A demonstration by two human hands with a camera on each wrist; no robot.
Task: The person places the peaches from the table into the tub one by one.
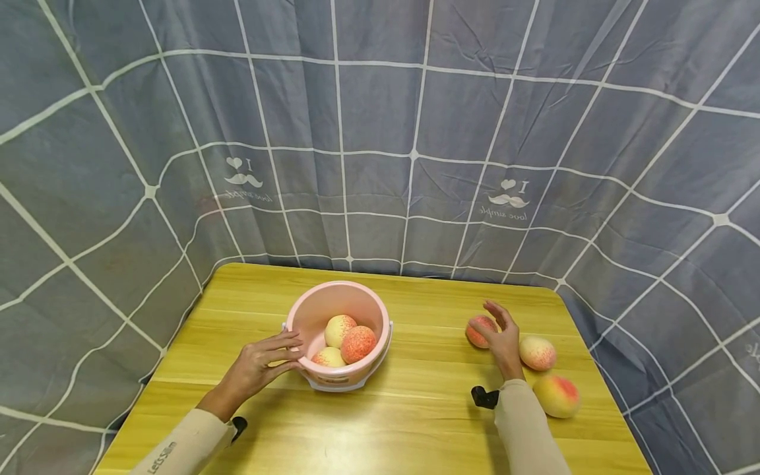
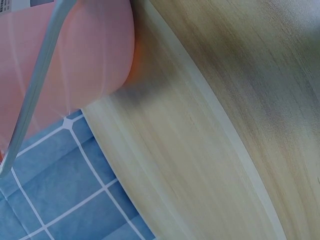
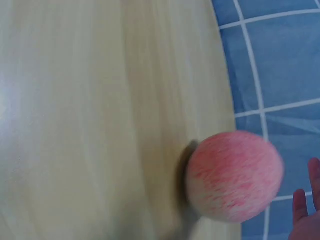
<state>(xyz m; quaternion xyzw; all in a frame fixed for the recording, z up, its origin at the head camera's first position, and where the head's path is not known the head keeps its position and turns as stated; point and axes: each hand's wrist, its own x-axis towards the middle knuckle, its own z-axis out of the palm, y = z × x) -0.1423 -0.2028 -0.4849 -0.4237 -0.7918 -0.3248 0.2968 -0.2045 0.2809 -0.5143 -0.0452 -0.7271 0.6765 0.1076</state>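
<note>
A pink bucket (image 1: 338, 376) stands on the table, tilted slightly towards me in the head view. My left hand (image 1: 261, 363) holds its near-left rim, fingers over the edge and thumb outside. Inside lie a red-speckled peach (image 1: 358, 344) and two yellowish peaches (image 1: 340, 328). On the right, my right hand (image 1: 503, 340) reaches over a red peach (image 1: 479, 332), its thumb in front of the fruit. In the right wrist view that peach (image 3: 235, 177) sits apart from the extended fingers (image 3: 300, 206). The left wrist view shows the bucket's side (image 2: 90, 55) but no hand.
A pale peach (image 1: 538, 353) and a yellow peach with a red patch (image 1: 557, 396) lie beside my right wrist. The bucket's handle (image 2: 37, 85) hangs down its side. Grey checked curtains (image 1: 380, 178) surround the wooden table (image 1: 415, 422) at the back and sides.
</note>
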